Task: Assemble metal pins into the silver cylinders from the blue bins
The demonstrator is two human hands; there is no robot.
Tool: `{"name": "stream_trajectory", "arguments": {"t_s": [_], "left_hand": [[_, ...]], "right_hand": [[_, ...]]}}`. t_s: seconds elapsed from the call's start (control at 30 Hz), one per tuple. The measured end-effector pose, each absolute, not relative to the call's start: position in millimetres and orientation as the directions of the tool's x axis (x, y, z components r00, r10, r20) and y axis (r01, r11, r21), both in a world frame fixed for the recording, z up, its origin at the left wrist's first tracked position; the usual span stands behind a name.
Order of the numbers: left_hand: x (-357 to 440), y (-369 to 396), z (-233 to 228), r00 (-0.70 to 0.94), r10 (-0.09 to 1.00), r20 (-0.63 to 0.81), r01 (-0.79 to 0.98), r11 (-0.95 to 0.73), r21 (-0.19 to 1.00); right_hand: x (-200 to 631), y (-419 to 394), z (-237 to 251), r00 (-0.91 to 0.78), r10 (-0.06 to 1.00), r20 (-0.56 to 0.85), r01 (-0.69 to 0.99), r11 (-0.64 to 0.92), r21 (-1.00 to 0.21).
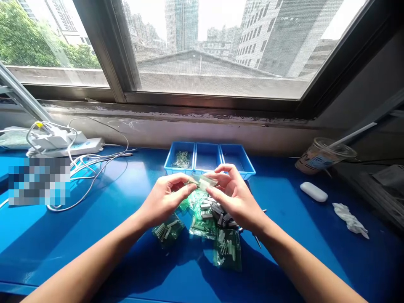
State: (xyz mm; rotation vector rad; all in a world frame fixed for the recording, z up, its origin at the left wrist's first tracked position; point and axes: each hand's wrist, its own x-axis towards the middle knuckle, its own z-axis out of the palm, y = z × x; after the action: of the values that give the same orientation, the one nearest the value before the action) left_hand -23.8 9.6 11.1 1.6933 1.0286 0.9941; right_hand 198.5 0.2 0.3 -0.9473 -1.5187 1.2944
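A small clear plastic bag [208, 181] is pinched between my two hands, above a pile of parts. My left hand [168, 195] grips its left end with thumb and forefinger. At the other side, my right hand [235, 195] has its thumb and fingers closed on the bag; what lies inside it is hard to make out. Beneath the hands are green-tinted bags with pale strips and small parts: one at the left [168, 229], one at the front [227, 250]. Loose grey and dark bars [221, 210] lie partly hidden by my right hand.
A blue three-compartment tray [249, 166] stands behind my hands, small metal pieces [182, 160] in its left section. Tangled cables [91, 162] and a power strip [77, 147] lie left. At right are a straw cup [322, 155], a white case [314, 192] and crumpled tissue [350, 219].
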Motion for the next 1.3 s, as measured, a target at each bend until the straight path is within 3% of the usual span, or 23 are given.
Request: {"name": "stream_trajectory", "arguments": {"t_s": [0.2, 0.5, 0.87, 1.0, 1.03, 1.1, 1.2, 1.3], "left_hand": [[-21.9, 9.7, 12.1, 0.335, 0.931, 0.144, 0.126, -0.196, 0.973], [-22.3, 11.2, 8.0, 0.253, 0.956, 0.149, 0.079, -0.174, 0.982], [-26.1, 13.5, 13.3, 0.428, 0.898, 0.102, 0.174, -0.192, 0.966], [-27.6, 12.5, 17.8, 0.450, 0.893, 0.009, 0.226, -0.124, 0.966], [-29.4, 12.5, 18.8, 0.400, 0.916, 0.023, 0.229, -0.124, 0.966], [-36.0, 13.3, 20.9, 0.143, 0.974, 0.173, 0.206, -0.201, 0.958], [-52.5, 18.8, 24.4, -0.329, 0.857, 0.397, 0.194, -0.349, 0.917], [-67.3, 27.7, 27.2, -0.490, 0.779, 0.390, 0.137, -0.373, 0.918]], "right_hand": [[196.7, 1.7, 3.5, -0.350, 0.925, 0.144, 0.222, 0.232, -0.947], [197.7, 0.6, 6.4, -0.373, 0.920, 0.124, 0.181, 0.203, -0.962], [199.8, -0.6, 9.9, -0.393, 0.913, 0.108, 0.211, 0.204, -0.956], [200.7, 0.0, 13.7, -0.393, 0.917, 0.073, 0.188, 0.158, -0.969], [201.5, 0.9, 14.7, -0.399, 0.916, 0.053, 0.170, 0.130, -0.977], [203.8, 3.1, 16.6, -0.460, 0.887, -0.041, 0.167, 0.040, -0.985], [205.4, 5.7, 17.7, -0.573, 0.796, -0.193, 0.206, -0.088, -0.975], [201.1, 6.5, 16.2, -0.488, 0.853, -0.184, 0.020, -0.200, -0.980]]}}
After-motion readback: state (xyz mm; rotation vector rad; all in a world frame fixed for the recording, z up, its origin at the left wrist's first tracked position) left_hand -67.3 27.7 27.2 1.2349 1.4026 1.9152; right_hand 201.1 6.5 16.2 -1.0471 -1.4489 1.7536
